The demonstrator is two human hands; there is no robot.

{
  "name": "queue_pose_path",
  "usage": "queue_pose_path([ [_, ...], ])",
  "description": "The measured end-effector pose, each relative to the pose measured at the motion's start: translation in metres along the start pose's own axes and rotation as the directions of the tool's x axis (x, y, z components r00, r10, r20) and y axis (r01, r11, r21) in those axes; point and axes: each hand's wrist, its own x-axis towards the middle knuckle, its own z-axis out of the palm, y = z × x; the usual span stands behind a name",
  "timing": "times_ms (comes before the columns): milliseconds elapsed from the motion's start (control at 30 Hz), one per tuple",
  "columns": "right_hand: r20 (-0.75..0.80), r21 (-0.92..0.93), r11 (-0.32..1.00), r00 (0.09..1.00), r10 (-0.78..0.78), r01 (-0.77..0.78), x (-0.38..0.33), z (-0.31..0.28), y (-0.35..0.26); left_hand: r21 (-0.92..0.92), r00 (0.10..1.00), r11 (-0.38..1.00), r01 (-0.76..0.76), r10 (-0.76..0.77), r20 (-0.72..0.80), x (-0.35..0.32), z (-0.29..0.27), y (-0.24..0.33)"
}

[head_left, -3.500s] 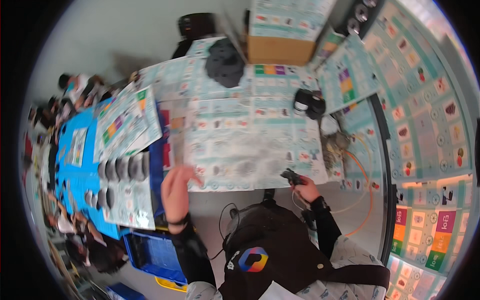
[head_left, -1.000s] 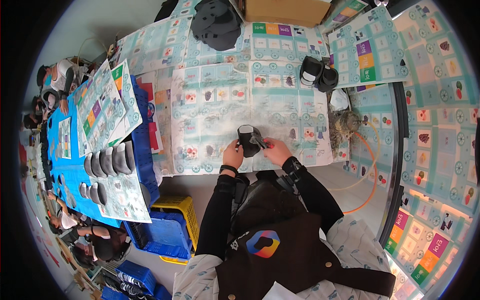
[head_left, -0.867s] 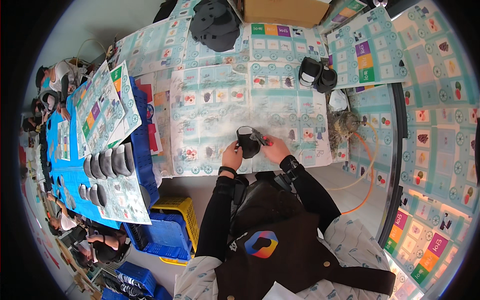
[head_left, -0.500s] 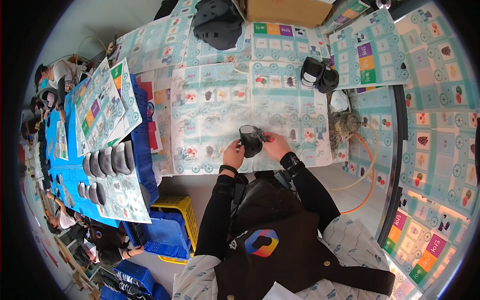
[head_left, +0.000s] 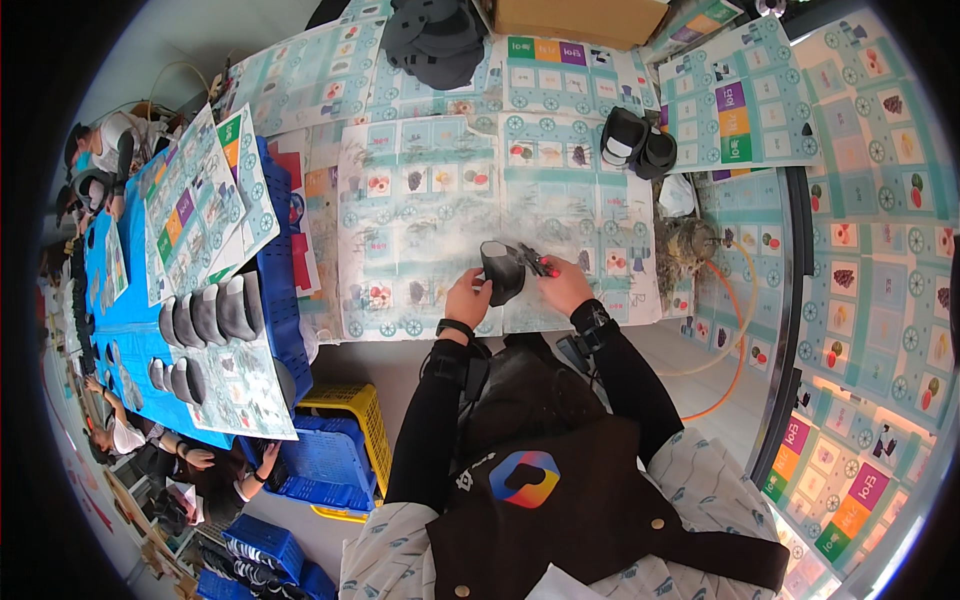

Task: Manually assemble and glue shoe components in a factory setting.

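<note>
My left hand (head_left: pixel 468 298) grips the near left edge of a dark grey, cup-shaped piece (head_left: pixel 502 272) with a pale oval patch on top. Thumb and fingers close on it just above the paper-covered worktable (head_left: pixel 420 225). To its right, my right hand (head_left: pixel 566 287) is wrapped round a small hand tool (head_left: pixel 538 262) with red grips and dark jaws, which looks like snips. The tool's dark end points up and left, close to the piece's upper right side. Whether they touch, I cannot tell.
Dark grey caps (head_left: pixel 435 45) lie at the back, near a cardboard box (head_left: pixel 580 20). Two black pieces (head_left: pixel 640 142) sit at the right. Curved grey pieces (head_left: pixel 212 312) line the left table, above a blue crate (head_left: pixel 320 465). An orange hose (head_left: pixel 742 350) hangs right. Other people work far left.
My right hand and the tool have shifted slightly right, away from the piece, and the tool shows more clearly. The piece is turned slightly in my left hand. At lower left, a co-worker's hands have moved.
</note>
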Motion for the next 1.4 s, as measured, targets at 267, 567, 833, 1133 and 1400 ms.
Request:
queue_pose_path([
  [267,0.123,0.061,0.996,0.991,0.06,-0.068,-0.016,0.014,0.036,0.021,1.0,1.0,-0.001,0.002,-0.018,0.0,0.002,-0.004],
  [567,0.244,0.188,0.982,0.97,-0.01,-0.037,-0.021,0.003,0.007,0.009,0.996,1.0,-0.019,0.02,-0.09,0.002,-0.002,-0.018],
  [833,0.225,0.278,0.957,0.974,0.026,-0.09,-0.027,0.009,0.007,-0.036,0.995,0.999,0.019,-0.022,-0.095,0.001,0.0,-0.016],
  [1133,0.311,0.199,0.956,0.939,0.146,-0.215,-0.027,0.011,0.022,-0.044,0.996,0.999,-0.016,0.012,-0.092,0.0,0.005,-0.008],
  [1400,-0.01,-0.046,0.999,1.0,-0.001,0.0,-0.019,0.004,0.019,0.002,0.996,1.0,-0.028,0.028,-0.085,0.0,0.006,0.013],
])
